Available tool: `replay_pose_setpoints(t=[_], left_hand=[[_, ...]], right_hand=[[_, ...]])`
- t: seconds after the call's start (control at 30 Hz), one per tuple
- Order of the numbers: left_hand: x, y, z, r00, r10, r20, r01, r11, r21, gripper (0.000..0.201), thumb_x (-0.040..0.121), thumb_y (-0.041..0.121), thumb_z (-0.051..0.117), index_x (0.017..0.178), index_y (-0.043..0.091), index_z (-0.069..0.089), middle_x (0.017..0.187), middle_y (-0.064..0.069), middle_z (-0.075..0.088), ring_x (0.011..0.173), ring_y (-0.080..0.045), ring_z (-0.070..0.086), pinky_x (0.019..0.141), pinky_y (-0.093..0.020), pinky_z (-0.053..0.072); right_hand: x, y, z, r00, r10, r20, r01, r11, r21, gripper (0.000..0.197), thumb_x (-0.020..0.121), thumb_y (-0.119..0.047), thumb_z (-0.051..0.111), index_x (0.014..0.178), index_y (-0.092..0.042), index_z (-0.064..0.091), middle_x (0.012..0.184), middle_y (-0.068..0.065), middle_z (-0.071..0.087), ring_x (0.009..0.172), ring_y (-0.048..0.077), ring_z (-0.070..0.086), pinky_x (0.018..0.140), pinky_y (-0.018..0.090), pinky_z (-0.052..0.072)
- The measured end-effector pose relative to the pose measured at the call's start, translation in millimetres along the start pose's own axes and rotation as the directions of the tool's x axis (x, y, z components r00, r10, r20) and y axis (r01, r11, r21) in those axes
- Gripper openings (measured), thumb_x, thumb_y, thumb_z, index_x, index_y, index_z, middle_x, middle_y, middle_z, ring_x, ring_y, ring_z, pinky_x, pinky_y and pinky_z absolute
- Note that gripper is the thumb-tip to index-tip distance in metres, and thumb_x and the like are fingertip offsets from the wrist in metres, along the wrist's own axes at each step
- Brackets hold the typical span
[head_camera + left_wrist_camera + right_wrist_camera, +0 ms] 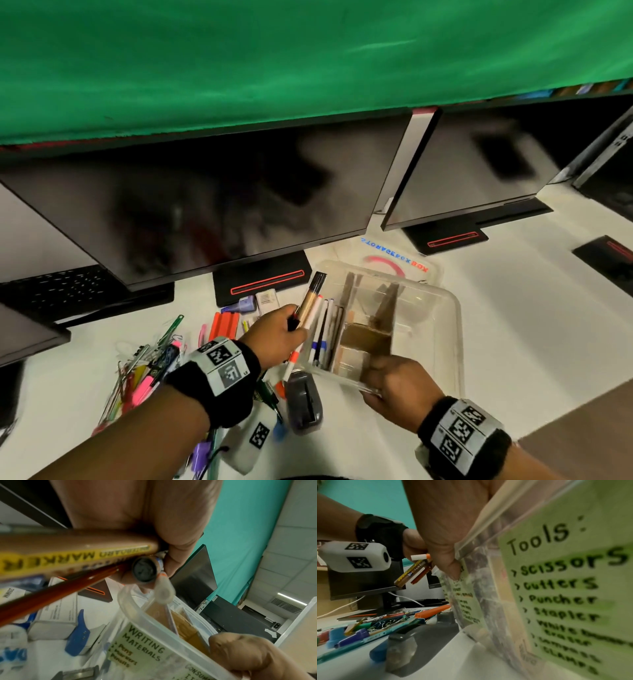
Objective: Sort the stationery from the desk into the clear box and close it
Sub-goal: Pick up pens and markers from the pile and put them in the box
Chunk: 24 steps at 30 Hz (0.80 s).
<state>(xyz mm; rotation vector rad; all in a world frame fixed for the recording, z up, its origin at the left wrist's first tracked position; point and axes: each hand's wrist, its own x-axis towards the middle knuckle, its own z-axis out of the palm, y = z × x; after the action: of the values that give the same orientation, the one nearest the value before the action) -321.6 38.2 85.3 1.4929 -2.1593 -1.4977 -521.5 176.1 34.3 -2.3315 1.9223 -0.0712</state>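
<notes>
My left hand grips a small bunch of writing tools: a brown whiteboard marker with a yellow label, a red-brown pen and a white pen with an orange band. The bunch hangs over the left side of the clear box. Several pens lie in the box's left compartment, beside cardboard dividers. My right hand grips the box's near rim, with the thumb on the outer wall. The box's lid lies behind it.
A pile of pens, clips and highlighters covers the desk at the left. A dark grey stapler sits just in front of the box. Green labels on the box wall list tools and writing materials. Monitors stand close behind.
</notes>
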Motion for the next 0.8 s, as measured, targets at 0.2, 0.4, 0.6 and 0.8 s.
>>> replay_pose_setpoints(t=[0.2, 0.4, 0.6, 0.8], left_hand=[[13.9, 13.5, 7.7, 0.998, -0.03, -0.047, 0.031, 0.999, 0.033, 0.008, 0.088, 0.023, 0.058, 0.094, 0.019, 0.056, 0.076, 0.001, 0.058, 0.068, -0.014, 0.058, 0.057, -0.023, 0.048], [46.6, 32.9, 16.2, 0.992, -0.117, -0.044, 0.12, 0.989, 0.081, 0.012, 0.083, 0.024, 0.059, 0.076, 0.015, 0.054, 0.072, -0.003, 0.058, 0.07, -0.023, 0.063, 0.077, -0.037, 0.056], [72.1, 45.9, 28.3, 0.972, -0.235, 0.019, 0.223, 0.943, 0.248, 0.02, 0.085, 0.028, 0.058, 0.072, 0.015, 0.051, 0.072, -0.004, 0.056, 0.074, -0.022, 0.059, 0.069, -0.03, 0.051], [90.1, 50.1, 36.0, 0.986, -0.167, 0.007, 0.154, 0.922, 0.357, 0.042, 0.096, 0.039, 0.043, 0.124, 0.009, 0.051, 0.108, -0.01, 0.062, 0.098, -0.025, 0.06, 0.08, -0.03, 0.046]], right_hand=[[8.2, 10.0, -3.2, 1.0, -0.012, -0.002, 0.012, 0.999, 0.041, 0.018, 0.065, -0.04, 0.052, 0.057, -0.028, 0.062, 0.054, -0.012, 0.057, 0.05, 0.005, 0.057, 0.043, 0.013, 0.04], [9.5, 9.4, -1.2, 1.0, -0.002, -0.022, 0.004, 0.997, 0.075, 0.02, 0.063, -0.041, 0.051, 0.055, -0.03, 0.066, 0.05, -0.012, 0.057, 0.046, 0.002, 0.055, 0.038, 0.012, 0.041], [10.1, 9.2, -5.1, 1.0, -0.022, -0.023, 0.023, 0.997, 0.068, 0.021, 0.063, -0.04, 0.049, 0.053, -0.029, 0.064, 0.047, -0.011, 0.054, 0.042, 0.002, 0.051, 0.036, 0.012, 0.037], [10.9, 9.6, -3.7, 1.0, 0.002, -0.008, -0.002, 0.997, 0.077, 0.021, 0.062, -0.037, 0.048, 0.053, -0.028, 0.064, 0.047, -0.009, 0.052, 0.041, 0.005, 0.05, 0.036, 0.013, 0.036]])
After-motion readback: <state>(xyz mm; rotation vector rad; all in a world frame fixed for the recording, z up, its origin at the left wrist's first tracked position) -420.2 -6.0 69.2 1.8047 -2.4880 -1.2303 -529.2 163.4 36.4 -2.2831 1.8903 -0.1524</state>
